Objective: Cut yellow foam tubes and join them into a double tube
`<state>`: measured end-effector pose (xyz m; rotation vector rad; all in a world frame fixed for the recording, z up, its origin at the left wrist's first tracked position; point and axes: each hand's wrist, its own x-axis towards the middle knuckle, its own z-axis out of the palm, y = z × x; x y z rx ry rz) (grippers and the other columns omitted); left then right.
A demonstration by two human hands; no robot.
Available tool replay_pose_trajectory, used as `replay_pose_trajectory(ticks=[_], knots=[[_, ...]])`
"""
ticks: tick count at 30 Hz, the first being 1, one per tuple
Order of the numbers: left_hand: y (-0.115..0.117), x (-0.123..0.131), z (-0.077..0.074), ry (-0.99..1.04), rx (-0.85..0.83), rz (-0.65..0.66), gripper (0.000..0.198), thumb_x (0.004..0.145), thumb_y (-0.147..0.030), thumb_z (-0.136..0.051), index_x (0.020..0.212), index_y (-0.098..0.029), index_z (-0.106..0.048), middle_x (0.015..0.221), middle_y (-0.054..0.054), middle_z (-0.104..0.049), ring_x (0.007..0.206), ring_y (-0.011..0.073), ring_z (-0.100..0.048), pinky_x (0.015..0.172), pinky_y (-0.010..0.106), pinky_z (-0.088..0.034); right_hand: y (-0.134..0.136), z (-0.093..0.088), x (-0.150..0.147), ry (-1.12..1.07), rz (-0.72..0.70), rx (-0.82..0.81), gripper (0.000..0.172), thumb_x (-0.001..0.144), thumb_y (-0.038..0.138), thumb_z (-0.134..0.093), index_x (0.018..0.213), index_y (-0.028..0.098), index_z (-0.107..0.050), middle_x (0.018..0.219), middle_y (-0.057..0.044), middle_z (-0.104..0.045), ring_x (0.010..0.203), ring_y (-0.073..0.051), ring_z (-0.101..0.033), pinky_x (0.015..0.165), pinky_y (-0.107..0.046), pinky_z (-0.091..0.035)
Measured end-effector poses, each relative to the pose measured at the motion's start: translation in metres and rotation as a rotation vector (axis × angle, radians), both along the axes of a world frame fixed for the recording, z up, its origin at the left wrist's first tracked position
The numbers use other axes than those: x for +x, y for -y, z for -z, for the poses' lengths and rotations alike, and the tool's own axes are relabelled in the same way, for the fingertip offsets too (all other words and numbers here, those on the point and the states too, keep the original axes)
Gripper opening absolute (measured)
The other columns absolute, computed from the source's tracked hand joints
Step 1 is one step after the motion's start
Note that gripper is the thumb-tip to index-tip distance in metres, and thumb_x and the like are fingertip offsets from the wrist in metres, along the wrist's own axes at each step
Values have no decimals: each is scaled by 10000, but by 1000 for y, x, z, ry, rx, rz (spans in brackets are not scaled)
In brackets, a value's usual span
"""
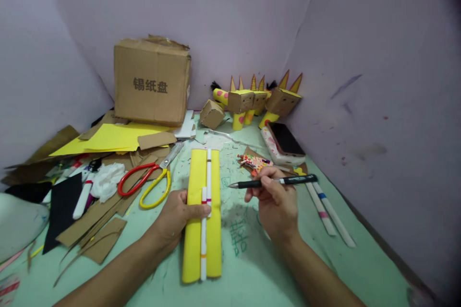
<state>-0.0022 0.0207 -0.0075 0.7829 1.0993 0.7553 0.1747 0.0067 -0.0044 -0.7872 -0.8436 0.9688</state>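
A long yellow card piece (194, 240) lies lengthwise in front of me on the green tabletop. Two slim white felt-tip pens (203, 249) with coloured bands rest along its middle, their ends overlapping. My left hand (180, 216) grips the card's left edge, its thumb pressed over the pens where they overlap. In my right hand (277, 201) is a black ballpoint pen (254, 183), held between thumb and fingers. Its tip points left towards the card, above the table and apart from the card.
Scissors (156, 170) with red and yellow handles lie left, beside cardboard scraps (104, 240) and yellow sheets (115, 136). Behind stands a cardboard box (151, 81). Several cardboard animal figures (283, 100) stand at the back right, near a phone (286, 139) and white sticks (334, 213).
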Motion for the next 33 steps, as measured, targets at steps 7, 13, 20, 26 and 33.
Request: replay_pose_trajectory(ticks=[7, 13, 20, 26, 33], knots=[[1, 1, 0, -21, 31, -36, 297, 436, -194, -783, 696, -93, -679, 606, 69, -710, 517, 210, -636, 528, 314, -523, 4, 17, -5, 228, -89, 4, 142, 806, 292, -565, 827, 196, -666, 601, 13, -632, 525, -123, -596, 516, -240, -474], [1, 2, 2, -15, 49, -53, 263, 432, -165, -772, 661, -92, -665, 583, 64, -702, 495, 195, -627, 513, 296, -516, 9, 18, -7, 472, -22, 118, 115, 833, 237, -535, 799, 202, -638, 554, 32, -586, 511, -111, -558, 508, -224, -427], [3, 3, 2, -2, 59, -50, 247, 449, -153, -766, 670, -91, -674, 572, 56, -699, 476, 179, -619, 493, 278, -515, 9, 22, -7, 578, 35, 130, 136, 835, 238, -520, 753, 182, -612, 525, 31, -558, 471, -118, -542, 475, -235, -417], [3, 3, 3, 4, 71, -53, 230, 451, -135, -757, 663, -100, -673, 567, 46, -699, 469, 176, -618, 484, 272, -515, 10, 23, -8, 619, 79, 123, 160, 840, 254, -506, 742, 176, -606, 505, 26, -546, 440, -122, -524, 428, -233, -391], [4, 4, 1, 9, 82, -56, 227, 472, -130, -754, 683, -108, -673, 579, 41, -702, 475, 171, -620, 477, 261, -513, 9, 25, -8, 641, 89, 137, 158, 841, 256, -503, 748, 179, -605, 527, 21, -550, 451, -120, -532, 443, -238, -405]])
